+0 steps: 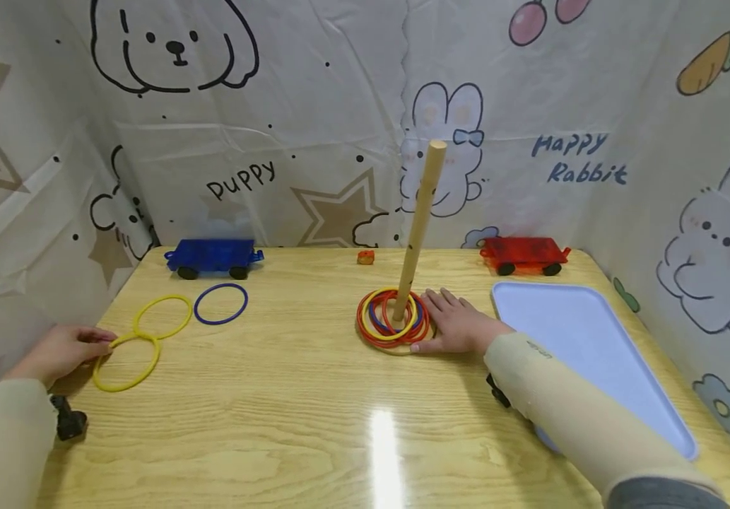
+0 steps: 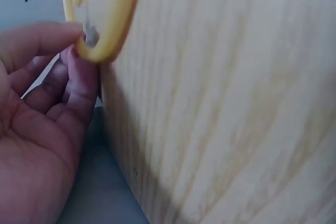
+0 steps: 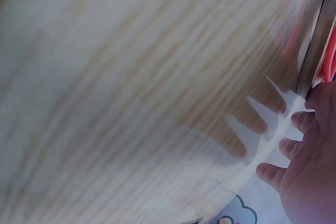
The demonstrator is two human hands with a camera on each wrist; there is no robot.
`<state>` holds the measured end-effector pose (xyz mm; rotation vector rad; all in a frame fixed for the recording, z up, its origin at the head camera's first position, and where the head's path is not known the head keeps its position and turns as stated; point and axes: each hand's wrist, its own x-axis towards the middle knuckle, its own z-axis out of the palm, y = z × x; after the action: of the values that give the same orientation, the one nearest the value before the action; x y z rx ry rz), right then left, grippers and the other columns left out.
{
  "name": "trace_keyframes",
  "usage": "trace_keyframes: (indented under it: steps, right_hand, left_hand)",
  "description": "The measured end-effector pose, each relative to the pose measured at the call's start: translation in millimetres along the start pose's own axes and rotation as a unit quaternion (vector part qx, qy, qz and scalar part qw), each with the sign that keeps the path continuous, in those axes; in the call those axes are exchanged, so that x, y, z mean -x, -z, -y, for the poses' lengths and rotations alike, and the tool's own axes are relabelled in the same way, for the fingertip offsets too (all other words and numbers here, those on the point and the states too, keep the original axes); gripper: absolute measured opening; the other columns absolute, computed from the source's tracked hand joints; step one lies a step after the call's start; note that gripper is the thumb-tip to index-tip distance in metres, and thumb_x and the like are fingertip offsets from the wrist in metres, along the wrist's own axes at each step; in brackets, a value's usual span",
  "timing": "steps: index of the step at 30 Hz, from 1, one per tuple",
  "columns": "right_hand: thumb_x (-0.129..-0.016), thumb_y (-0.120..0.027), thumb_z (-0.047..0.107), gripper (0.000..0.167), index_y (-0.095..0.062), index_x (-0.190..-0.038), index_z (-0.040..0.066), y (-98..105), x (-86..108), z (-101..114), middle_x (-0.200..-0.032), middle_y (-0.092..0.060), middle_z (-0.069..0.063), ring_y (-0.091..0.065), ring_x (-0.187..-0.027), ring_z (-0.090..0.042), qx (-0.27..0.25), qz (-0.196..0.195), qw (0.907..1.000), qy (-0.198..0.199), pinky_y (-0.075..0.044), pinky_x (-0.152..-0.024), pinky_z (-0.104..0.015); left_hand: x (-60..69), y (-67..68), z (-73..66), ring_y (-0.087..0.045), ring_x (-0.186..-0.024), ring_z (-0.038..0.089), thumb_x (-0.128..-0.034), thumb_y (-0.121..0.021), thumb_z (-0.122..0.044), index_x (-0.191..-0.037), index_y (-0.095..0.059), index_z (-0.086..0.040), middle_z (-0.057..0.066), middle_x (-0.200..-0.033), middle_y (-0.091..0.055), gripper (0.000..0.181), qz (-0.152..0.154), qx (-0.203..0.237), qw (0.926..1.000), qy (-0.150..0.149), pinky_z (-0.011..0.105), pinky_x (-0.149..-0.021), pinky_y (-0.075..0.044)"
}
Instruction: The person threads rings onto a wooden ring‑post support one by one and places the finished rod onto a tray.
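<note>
At the table's left edge my left hand (image 1: 68,351) pinches the near yellow ring (image 1: 157,359) between thumb and fingers. The left wrist view shows the thumb on this yellow ring (image 2: 113,30) at close range. A second yellow ring (image 1: 164,297) meets it on the far side, with a blue ring (image 1: 217,323) beside that. An upright wooden peg (image 1: 420,226) has several red, yellow and blue rings (image 1: 365,334) around its foot. My right hand (image 1: 456,325) rests with extended fingers at the right side of the peg's base, near those rings.
Along the back edge stand a blue toy wagon (image 1: 213,256), a small orange block (image 1: 366,257) and a red toy wagon (image 1: 524,254). A pale blue tray (image 1: 568,325) lies on the right, partly under my right forearm. Printed cloth walls surround the wooden table (image 1: 263,417).
</note>
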<state>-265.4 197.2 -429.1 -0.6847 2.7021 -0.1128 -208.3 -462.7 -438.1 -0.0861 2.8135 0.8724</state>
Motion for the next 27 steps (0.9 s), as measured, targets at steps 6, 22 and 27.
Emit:
trace_keyframes:
  steps: [6,22,27]
  right_hand:
    - [-0.092,-0.06,0.072,0.111,-0.018,-0.163,-0.002,5.1,-1.9,2.4,-0.168,-0.015,-0.024,-0.008,-0.154,-0.047,0.002,-0.007,0.9999,0.007,-0.017,-0.121,-0.066]
    - [-0.091,-0.059,0.075,0.113,-0.018,-0.163,-0.001,2.7,-1.6,0.1,-0.169,-0.013,-0.022,-0.007,-0.154,-0.046,0.004,-0.002,1.0,-0.003,-0.016,-0.122,-0.064]
    - [-0.091,-0.059,0.075,0.113,-0.018,-0.163,-0.001,1.4,-0.4,-0.7,-0.169,-0.013,-0.022,-0.008,-0.154,-0.046,0.0,-0.005,1.0,-0.006,-0.016,-0.122,-0.065]
  left_hand:
    - [4.9,4.3,-1.7,-0.061,-0.078,-0.002,-0.1047,-0.058,-0.006,-0.124,-0.051,0.028,-0.009,-0.097,-0.068,0.04,0.009,0.139,0.9903,0.002,0.021,-0.068,-0.056]
    - [-25.9,38.4,-145.4,-0.065,-0.089,0.005,-0.105,-0.059,-0.004,-0.098,-0.073,-0.021,-0.008,-0.097,-0.067,0.023,0.011,0.406,0.9077,-0.106,0.017,-0.077,-0.056]
    - [-29.6,48.2,-234.2,-0.065,-0.09,0.01,-0.1025,-0.064,-0.006,-0.097,-0.076,-0.017,-0.002,-0.099,-0.067,0.017,0.001,0.446,0.8859,-0.128,0.02,-0.08,-0.057]
